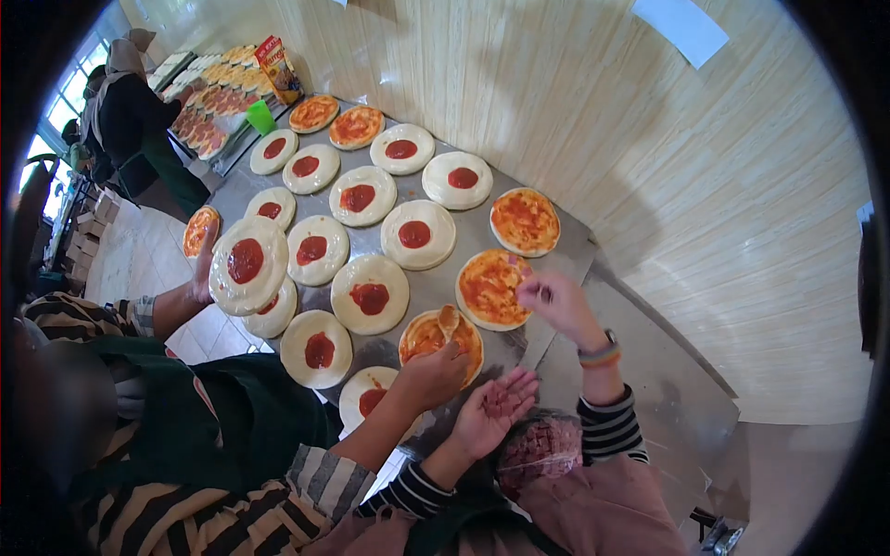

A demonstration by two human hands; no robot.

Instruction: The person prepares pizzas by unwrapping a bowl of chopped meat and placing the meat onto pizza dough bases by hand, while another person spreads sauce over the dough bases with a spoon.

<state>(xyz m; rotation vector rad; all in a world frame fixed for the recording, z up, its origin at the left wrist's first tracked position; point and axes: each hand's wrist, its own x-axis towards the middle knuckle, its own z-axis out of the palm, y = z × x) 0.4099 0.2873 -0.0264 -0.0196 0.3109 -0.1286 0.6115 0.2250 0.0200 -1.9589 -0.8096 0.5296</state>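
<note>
My right hand [553, 306] is over a sauce-covered pizza base [487, 295], its fingers pinched together around small pink meat pieces; a few pink bits show at its fingertips. Lower down, my left hand [496, 410] is turned palm up, fingers apart, near the table's front edge; I cannot make out anything lying in it. Against my front sits a clear plastic bag of pink diced meat [540, 452]. To the left, a co-worker's hand [434, 372] works a spoon [449, 321] over another sauced base [422, 338].
The metal table [579, 255] carries several dough rounds with a blob of red sauce [370, 296]. The co-worker's other hand [202, 278] holds a dough round [248, 264]. Behind stand a green cup [260, 117], a printed packet [278, 69] and trays of topped pizzas. Other people stand farther back.
</note>
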